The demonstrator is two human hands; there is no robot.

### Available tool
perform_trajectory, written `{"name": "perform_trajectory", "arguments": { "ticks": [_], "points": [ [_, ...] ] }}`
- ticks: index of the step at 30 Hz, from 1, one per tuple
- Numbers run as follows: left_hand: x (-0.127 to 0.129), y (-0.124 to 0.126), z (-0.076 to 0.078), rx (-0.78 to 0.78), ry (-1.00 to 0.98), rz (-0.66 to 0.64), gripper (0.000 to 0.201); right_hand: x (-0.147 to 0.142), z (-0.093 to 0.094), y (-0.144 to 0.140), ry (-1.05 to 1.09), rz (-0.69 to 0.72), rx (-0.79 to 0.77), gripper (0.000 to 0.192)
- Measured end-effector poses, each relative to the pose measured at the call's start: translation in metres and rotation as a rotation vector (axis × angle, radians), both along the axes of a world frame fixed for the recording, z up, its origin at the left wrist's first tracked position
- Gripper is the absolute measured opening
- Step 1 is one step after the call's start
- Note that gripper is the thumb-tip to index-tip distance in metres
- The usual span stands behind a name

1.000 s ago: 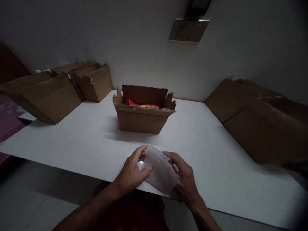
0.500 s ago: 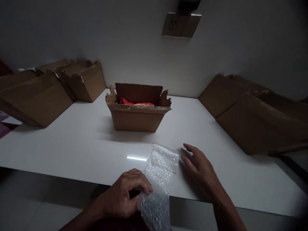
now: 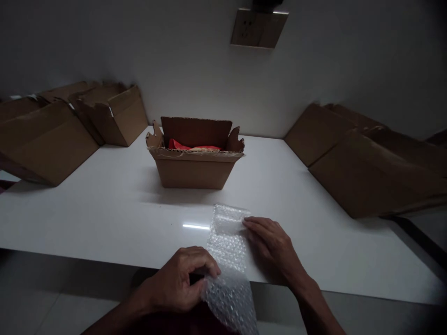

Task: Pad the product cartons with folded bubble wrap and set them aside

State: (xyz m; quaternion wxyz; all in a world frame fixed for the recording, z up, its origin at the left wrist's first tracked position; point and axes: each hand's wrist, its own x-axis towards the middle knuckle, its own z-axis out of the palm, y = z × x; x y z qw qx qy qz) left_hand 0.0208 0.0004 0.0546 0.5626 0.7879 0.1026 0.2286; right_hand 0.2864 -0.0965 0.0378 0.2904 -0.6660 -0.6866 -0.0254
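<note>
Pinching the bubble wrap (image 3: 228,251), the left hand (image 3: 181,284) grips its near end; the right hand (image 3: 274,244) lies flat and open on it. Wrapping looks barely begun, and the open box (image 3: 193,170) already holds a red item (image 3: 179,144).

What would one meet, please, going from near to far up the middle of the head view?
Left hand pinching the clear bubble wrap sheet → right hand pressing its far end → open brown cardboard box holding a red packet → beige wall socket plate.

A white table (image 3: 104,218) bears an open cardboard box (image 3: 193,170), flattened cartons (image 3: 370,172), and bubble wrap (image 3: 226,232).
</note>
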Motion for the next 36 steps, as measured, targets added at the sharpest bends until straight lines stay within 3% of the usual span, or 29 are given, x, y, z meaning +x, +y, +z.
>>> {"name": "perform_trajectory", "arguments": {
  "ticks": [4,7,12,16,18,20,23,26,28,30,33,36],
  "points": [
    [-0.003,-0.001,-0.001,-0.016,0.019,0.004,0.018,-0.005,0.016,0.005,0.247,-0.207,0.112,0.022],
    [-0.001,-0.002,0.003,-0.031,0.068,0.007,0.017,0.003,0.027,0.026,0.413,-0.321,0.137,0.022],
    [0.017,0.004,0.017,-0.110,0.242,0.169,0.010,0.028,0.038,0.058,0.375,-0.402,0.179,0.033],
    [0.036,0.015,0.015,-0.070,0.294,0.265,0.009,0.017,0.045,0.031,0.304,-0.341,0.196,0.034],
    [0.044,0.019,0.007,0.005,0.343,0.295,0.022,0.004,0.043,0.004,0.303,-0.282,0.235,0.028],
    [0.049,0.022,-0.002,0.118,0.406,0.315,0.036,-0.009,0.037,-0.022,0.305,-0.203,0.238,0.029],
    [0.054,0.022,-0.013,0.263,0.466,0.324,0.047,-0.031,0.020,-0.047,0.222,-0.026,0.096,0.041],
    [0.051,0.020,-0.014,0.343,0.416,0.390,0.046,-0.049,0.000,-0.050,0.056,0.097,-0.017,0.059],
    [0.043,0.018,-0.009,0.358,0.316,0.432,0.041,-0.055,-0.010,-0.046,0.004,0.108,-0.022,0.053],
    [0.032,0.014,-0.003,0.315,0.216,0.365,0.041,-0.057,-0.015,-0.040,0.023,0.109,0.011,0.042],
    [0.015,0.006,0.005,0.245,0.159,0.173,0.057,-0.058,-0.012,-0.034,0.129,0.092,0.095,0.035],
    [0.009,-0.002,0.005,0.262,0.178,0.156,0.059,-0.060,-0.001,-0.031,0.324,0.016,0.080,0.023]
  ]
}}
